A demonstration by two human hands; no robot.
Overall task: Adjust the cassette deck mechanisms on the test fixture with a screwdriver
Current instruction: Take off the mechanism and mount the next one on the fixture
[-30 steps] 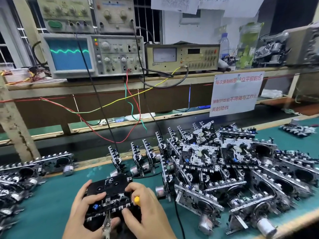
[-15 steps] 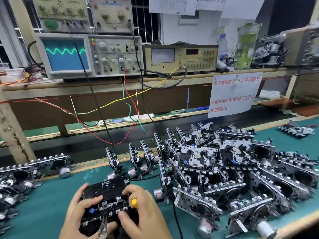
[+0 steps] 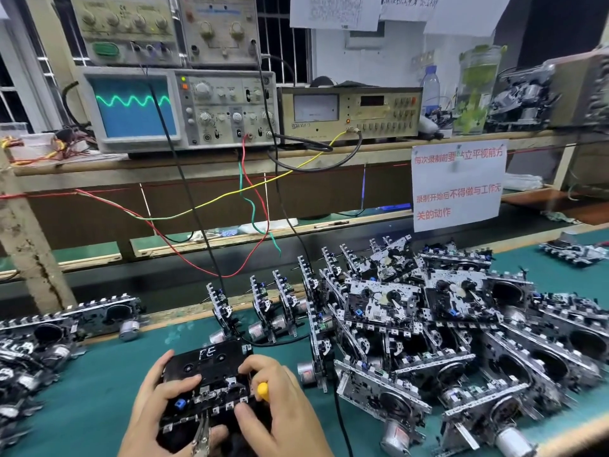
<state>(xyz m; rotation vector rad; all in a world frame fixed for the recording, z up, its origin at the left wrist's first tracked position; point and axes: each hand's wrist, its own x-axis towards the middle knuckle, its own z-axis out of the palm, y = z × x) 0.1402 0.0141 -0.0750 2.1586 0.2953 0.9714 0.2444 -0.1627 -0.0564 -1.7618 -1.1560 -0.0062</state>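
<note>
A black cassette deck mechanism [image 3: 211, 367] marked "FE" sits on the test fixture at the bottom centre of the green mat. My left hand [image 3: 155, 410] grips its left side, fingers curled over the top and the thumb near an alligator clip [image 3: 201, 437]. My right hand [image 3: 280, 407] holds its right side and also grips a yellow-handled screwdriver [image 3: 262, 390], whose tip is hidden in the mechanism.
A heap of cassette mechanisms [image 3: 445, 331] fills the mat on the right, more [image 3: 43, 338] lie at the left. Several stand upright behind the fixture [image 3: 263, 305]. An oscilloscope [image 3: 178, 107] showing a green wave and a meter [image 3: 349, 110] sit on the shelf, with wires hanging down.
The view has tilted slightly. Both hands stay on the mechanism with barely any movement; the left fingers lie a little further over its top.
</note>
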